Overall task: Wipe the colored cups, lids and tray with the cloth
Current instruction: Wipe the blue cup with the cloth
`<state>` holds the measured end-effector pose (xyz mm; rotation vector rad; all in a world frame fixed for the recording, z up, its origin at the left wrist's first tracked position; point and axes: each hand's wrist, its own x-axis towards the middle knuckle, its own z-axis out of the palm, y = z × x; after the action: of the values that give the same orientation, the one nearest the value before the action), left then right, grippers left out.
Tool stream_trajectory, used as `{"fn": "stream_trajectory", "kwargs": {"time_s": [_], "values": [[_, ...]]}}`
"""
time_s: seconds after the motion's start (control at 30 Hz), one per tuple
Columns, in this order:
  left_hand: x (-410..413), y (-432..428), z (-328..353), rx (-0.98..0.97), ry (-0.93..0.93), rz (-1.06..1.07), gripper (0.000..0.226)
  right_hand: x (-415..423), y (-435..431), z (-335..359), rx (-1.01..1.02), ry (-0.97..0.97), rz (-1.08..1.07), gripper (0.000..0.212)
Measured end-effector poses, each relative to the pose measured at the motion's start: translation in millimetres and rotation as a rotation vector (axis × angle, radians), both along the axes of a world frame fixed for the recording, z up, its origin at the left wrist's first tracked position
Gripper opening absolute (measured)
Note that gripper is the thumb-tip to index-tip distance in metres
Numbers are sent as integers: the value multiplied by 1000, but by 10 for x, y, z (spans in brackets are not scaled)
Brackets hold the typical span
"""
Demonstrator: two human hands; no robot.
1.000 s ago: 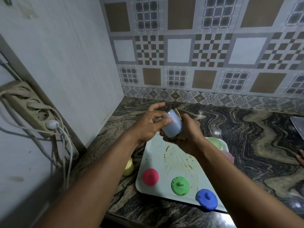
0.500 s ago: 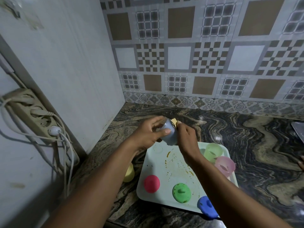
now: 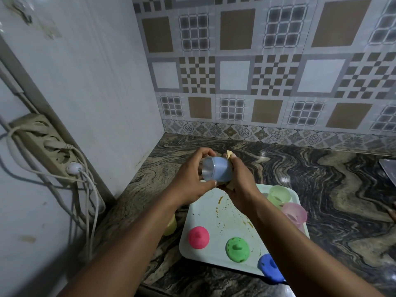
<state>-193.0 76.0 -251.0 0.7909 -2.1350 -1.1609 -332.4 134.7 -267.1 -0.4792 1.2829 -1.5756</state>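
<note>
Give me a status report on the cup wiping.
Left hand grips blue cup, held sideways. Right hand holds cloth against it. Tray stained, unwiped; nothing blocking.

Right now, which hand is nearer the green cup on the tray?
Right. The right hand, holding the cloth against the blue cup, is just left of the green cup; the left hand grips the blue cup further left.

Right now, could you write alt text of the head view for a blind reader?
The left hand grips a blue cup on its side near a stained tray, and the right hand holds a cloth against it. Three lids and two cups sit on the tray.
</note>
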Motion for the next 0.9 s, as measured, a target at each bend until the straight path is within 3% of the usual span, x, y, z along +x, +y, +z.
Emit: {"fn": "stream_trajectory", "kwargs": {"time_s": [0.2,0.37,0.4,0.47,0.53,0.7,0.83,0.9], "values": [[75,-44,-87,209,-16,127,59,15,-5,-49,-137,374,-66,34],[123,-12,-155,-336,-182,138,74,35,-35,-48,-114,568,-30,33],[133,-11,-183,-322,-177,131,76,38,-30,-44,-119,592,-47,33],[111,-7,-188,-60,-83,120,76,32,-22,-52,-140,641,-85,33],[87,-13,-198,16,-13,122,62,41,-16,-62,-152,690,-94,32],[93,0,-279,-514,-167,137,70,64,-49,-68,-86,623,-56,32],[112,-8,-287,-186,-71,165,75,47,-31,-70,-88,604,-67,33],[115,-23,-276,-218,-68,171,67,59,-43,-70,-70,586,-52,34]]}}
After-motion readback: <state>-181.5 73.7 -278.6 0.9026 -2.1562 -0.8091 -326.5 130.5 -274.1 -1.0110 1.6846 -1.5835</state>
